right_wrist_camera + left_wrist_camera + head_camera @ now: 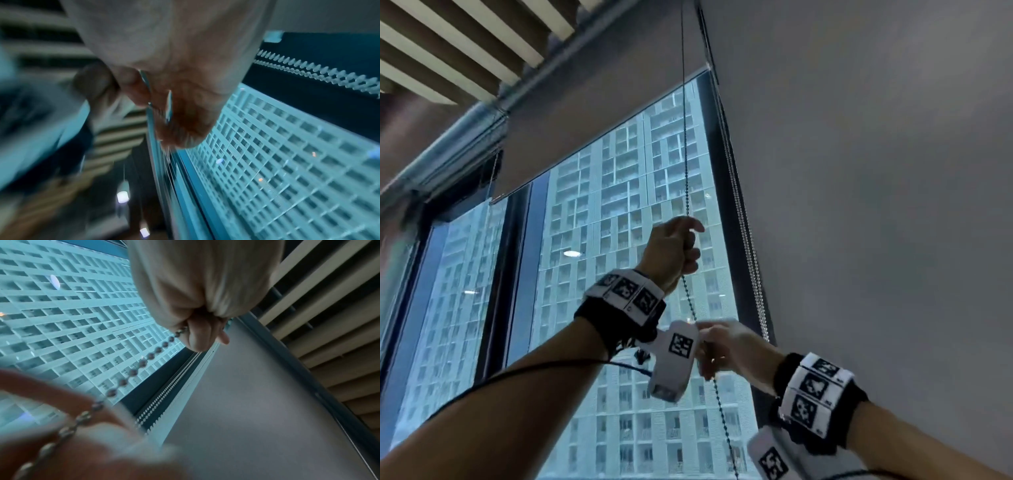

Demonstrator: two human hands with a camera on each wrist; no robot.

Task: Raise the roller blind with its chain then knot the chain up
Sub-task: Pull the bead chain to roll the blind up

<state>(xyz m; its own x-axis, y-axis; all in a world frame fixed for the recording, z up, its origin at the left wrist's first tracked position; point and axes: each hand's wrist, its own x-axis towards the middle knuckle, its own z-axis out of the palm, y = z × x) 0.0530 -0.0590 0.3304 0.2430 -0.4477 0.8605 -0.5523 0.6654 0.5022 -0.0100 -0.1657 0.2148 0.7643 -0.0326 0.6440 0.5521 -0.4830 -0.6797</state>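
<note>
Both fists grip the bead chain, left hand above right hand.

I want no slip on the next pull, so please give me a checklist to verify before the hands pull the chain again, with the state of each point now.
1. Left hand grips the chain: ok, fingers curled round it.
2. Right hand holds the same strand lower down: ok in the head view; its wrist view is too blurred to confirm.
3. Strand between the hands runs straight: ok.
4. Pulled strand is apart from the chain hanging by the window frame: ok.
5. Roller blind fully raised: not ok, its bottom edge still crosses the window.
6. Chain knotted up: not ok.
</note>
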